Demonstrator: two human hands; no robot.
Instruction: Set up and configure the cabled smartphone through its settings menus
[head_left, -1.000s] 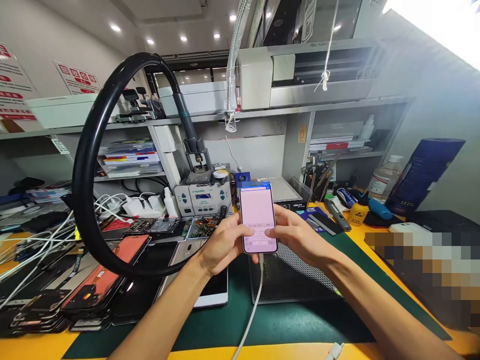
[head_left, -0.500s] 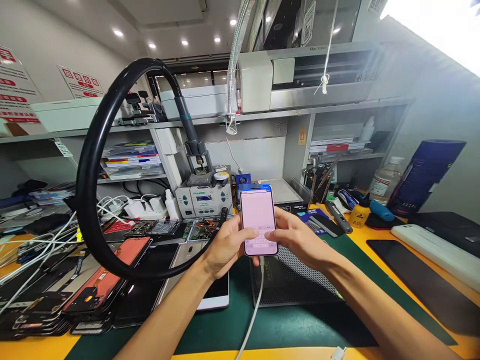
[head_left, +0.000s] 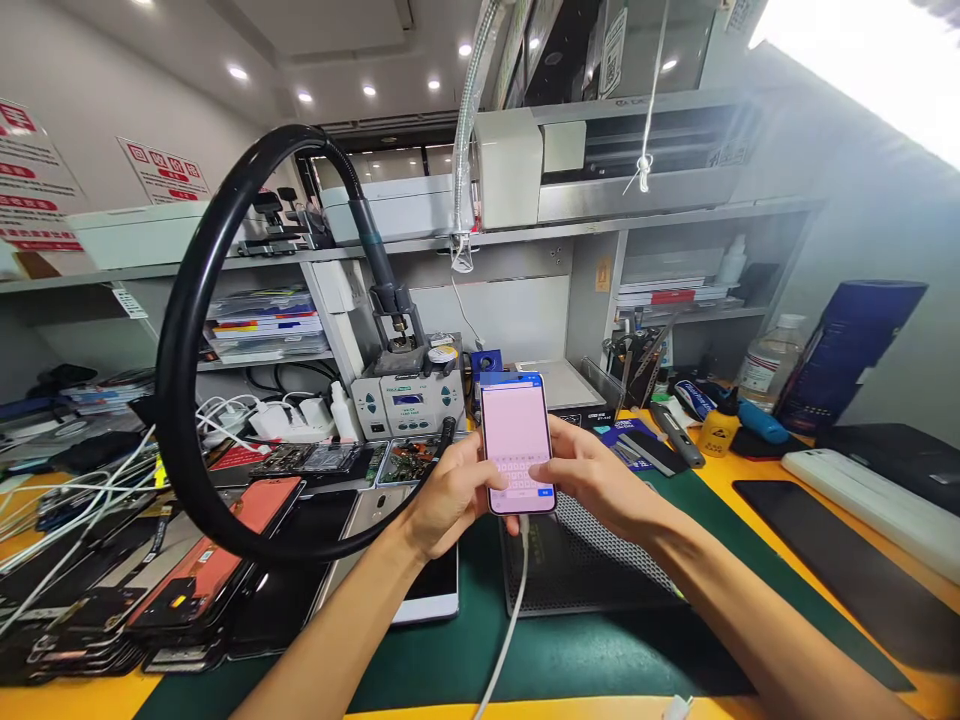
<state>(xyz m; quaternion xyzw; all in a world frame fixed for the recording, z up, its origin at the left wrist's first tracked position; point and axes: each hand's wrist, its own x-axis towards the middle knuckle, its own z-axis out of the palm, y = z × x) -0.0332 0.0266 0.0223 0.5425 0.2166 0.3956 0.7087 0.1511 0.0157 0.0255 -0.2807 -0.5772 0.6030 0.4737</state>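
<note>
A smartphone point(head_left: 516, 425) with a lit pink screen and an on-screen keyboard is held upright between both hands. My left hand point(head_left: 454, 495) grips its left side, the thumb over the lower left of the keyboard. On the other edge my right hand point(head_left: 589, 470) is closed round the phone, its thumb over the right part of the keys. Most fingers are hidden behind the phone. A white charging cable point(head_left: 514, 610) is plugged into its bottom edge and runs down toward me. Beneath lies a dark perforated mat point(head_left: 585, 570) on the green work mat point(head_left: 600, 660).
A thick black hose point(head_left: 176, 400) loops at left from the hot-air station point(head_left: 409, 400). Stacked phone parts point(head_left: 187, 590) and a white-edged tablet point(head_left: 427, 606) lie left. At right are a yellow bottle point(head_left: 718, 430), a black flat panel point(head_left: 840, 560) and a white bar-shaped device point(head_left: 870, 500).
My left thumb has shifted left and slightly down on the screen. A blue key now shows at the keyboard's lower right. Both hands keep their hold on the phone.
</note>
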